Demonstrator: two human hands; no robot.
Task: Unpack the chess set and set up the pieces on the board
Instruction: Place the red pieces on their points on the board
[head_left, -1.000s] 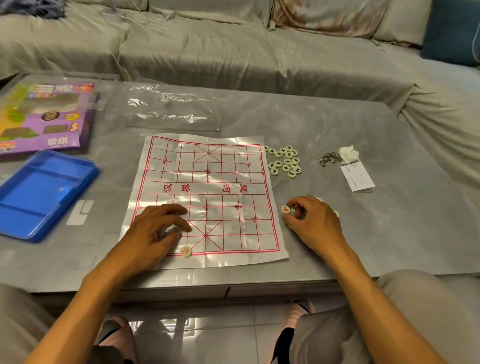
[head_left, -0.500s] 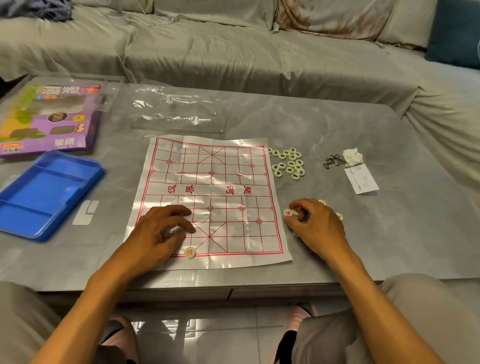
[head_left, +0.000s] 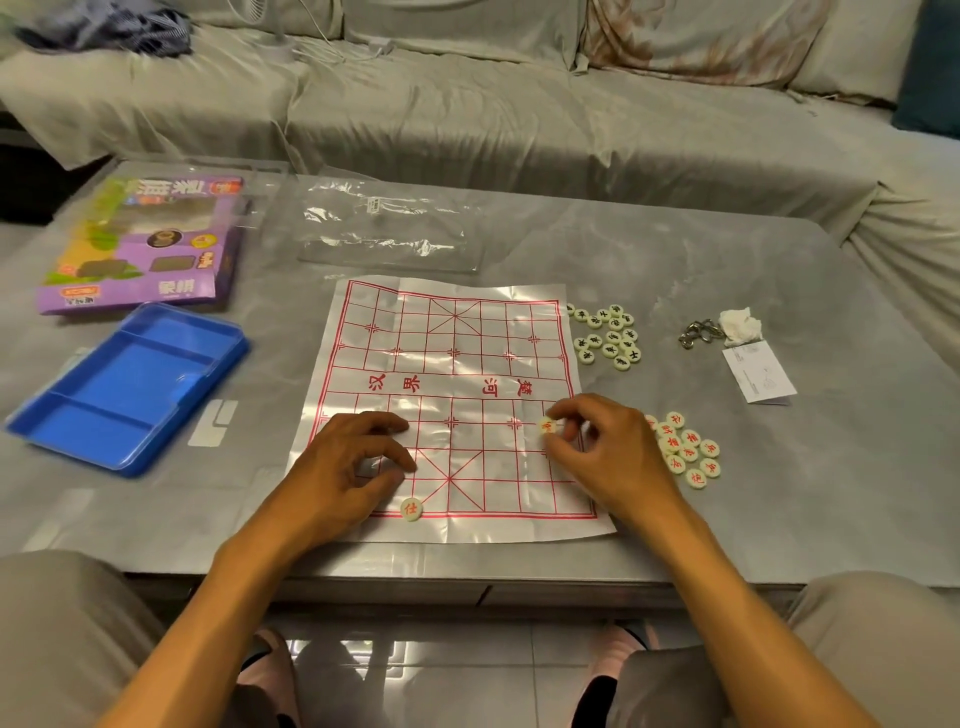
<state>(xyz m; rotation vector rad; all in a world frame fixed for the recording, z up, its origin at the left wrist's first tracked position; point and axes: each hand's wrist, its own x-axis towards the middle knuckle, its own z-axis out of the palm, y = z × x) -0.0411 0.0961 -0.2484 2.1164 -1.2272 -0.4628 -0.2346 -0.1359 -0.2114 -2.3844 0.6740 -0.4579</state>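
A plastic sheet board (head_left: 452, 364) with a red grid lies flat on the table. One cream piece with a red character (head_left: 412, 508) sits on the board's near edge line. My left hand (head_left: 348, 467) rests on the board's near left part, fingers curled, holding nothing I can see. My right hand (head_left: 608, 457) pinches a red-marked piece (head_left: 546, 426) over the board's right side. A heap of red-marked pieces (head_left: 685, 452) lies just right of that hand. A cluster of black-marked pieces (head_left: 608, 335) lies beside the board's far right edge.
A blue plastic tray (head_left: 130, 389) and the purple game box (head_left: 145, 244) sit at the left. A clear plastic bag (head_left: 389, 228) lies beyond the board. Keys (head_left: 698, 332), a crumpled tissue (head_left: 740, 325) and a white card (head_left: 758, 374) lie at the right. A sofa stands behind the table.
My right hand has lifted a red-marked piece from the heap and carried it left over the board's right edge. The left hand has stayed on the board.
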